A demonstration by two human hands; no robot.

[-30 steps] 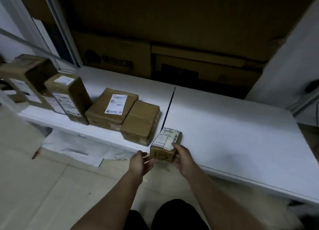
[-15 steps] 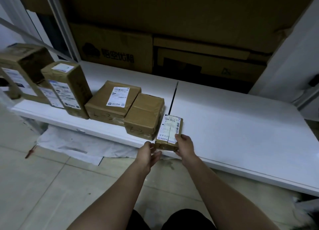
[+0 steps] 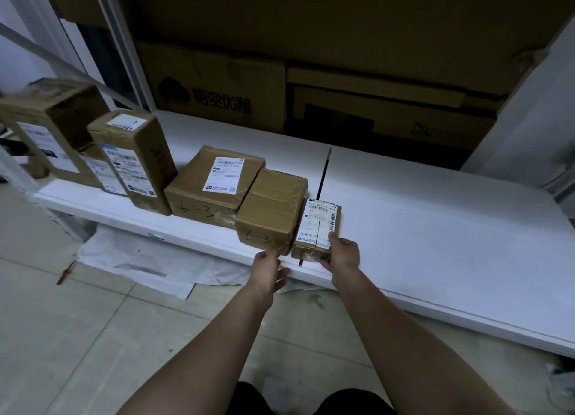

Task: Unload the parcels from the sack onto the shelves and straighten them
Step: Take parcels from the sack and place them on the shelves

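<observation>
A small brown parcel with a white label on top lies on the white shelf, at its front edge, right beside a taped brown parcel. My right hand grips the small parcel's near right corner, thumb on the label. Fingers of my left hand touch the front of the taped parcel, at the shelf's edge. Further left stand a flat labelled parcel, an upright parcel and a larger box. No sack is in view.
Large cardboard cartons line the back of the shelf. The shelf's right half is bare white board. A crumpled white sheet lies on the tiled floor under the shelf's left part. A white upright rises at the right.
The small parcel went from held at the shelf's edge to lying flat on the shelf beside the taped parcel. My left hand let go of it and moved left to the taped parcel's front.
</observation>
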